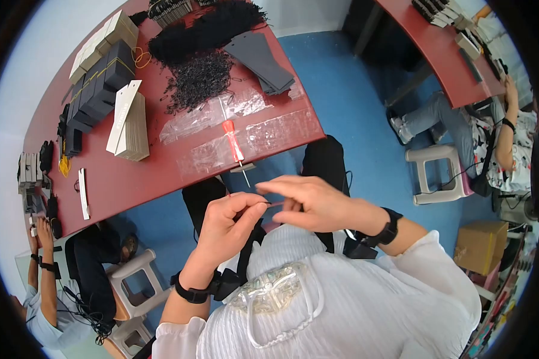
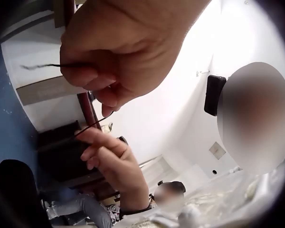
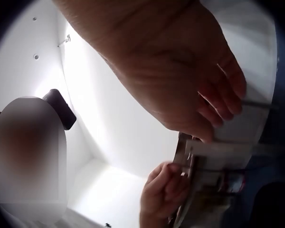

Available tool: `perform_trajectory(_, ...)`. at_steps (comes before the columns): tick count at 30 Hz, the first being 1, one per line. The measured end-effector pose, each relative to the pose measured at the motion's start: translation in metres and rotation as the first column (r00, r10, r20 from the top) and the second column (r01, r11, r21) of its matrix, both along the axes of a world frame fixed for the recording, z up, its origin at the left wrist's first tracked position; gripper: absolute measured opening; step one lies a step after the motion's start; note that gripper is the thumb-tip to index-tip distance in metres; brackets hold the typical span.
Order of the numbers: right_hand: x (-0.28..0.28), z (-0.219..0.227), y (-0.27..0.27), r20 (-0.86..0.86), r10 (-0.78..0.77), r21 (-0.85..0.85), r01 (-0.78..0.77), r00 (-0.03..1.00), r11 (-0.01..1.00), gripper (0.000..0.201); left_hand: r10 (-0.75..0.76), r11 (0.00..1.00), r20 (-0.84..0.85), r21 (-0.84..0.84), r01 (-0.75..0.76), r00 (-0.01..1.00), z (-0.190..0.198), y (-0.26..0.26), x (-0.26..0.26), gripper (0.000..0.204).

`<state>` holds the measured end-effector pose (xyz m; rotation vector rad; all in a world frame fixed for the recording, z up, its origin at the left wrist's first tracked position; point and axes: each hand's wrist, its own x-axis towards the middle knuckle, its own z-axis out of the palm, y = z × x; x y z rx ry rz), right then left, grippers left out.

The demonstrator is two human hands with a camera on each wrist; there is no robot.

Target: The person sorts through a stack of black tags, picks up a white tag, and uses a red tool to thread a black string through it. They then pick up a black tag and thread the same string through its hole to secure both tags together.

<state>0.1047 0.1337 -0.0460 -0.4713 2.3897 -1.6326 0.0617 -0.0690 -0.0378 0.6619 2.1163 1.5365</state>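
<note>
A thin black cord is pinched between thumb and fingers of the left hand, held above the lap. In the left wrist view one end sticks out past the left hand, and the other part runs to the index fingertip of the right hand. Beside the left hand in the head view, the right hand is slightly blurred, its fingers spread and loosely bent. Its palm side shows in the right wrist view, with no clear grip on the cord.
On the red table lie a red-handled tool with its shaft past the edge, a pile of small black pieces, dark cards and a pale card stack. Other people sit at left and right, near stools.
</note>
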Motion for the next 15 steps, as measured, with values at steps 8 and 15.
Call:
perform_trajectory(8, -0.019, -0.015, -0.009, 0.315, -0.102, -0.356, 0.218, 0.943, 0.909, 0.015, 0.285, 0.95, 0.173, 0.077, -0.301, 0.943, -0.008, -0.009, -0.011, 0.011)
perform_trajectory(15, -0.025, -0.052, -0.009, -0.022, -0.209, -0.199, 0.2, 0.978, 0.959, 0.012, 0.312, 0.941, 0.212, 0.065, -0.332, 0.926, -0.04, -0.005, -0.014, 0.013)
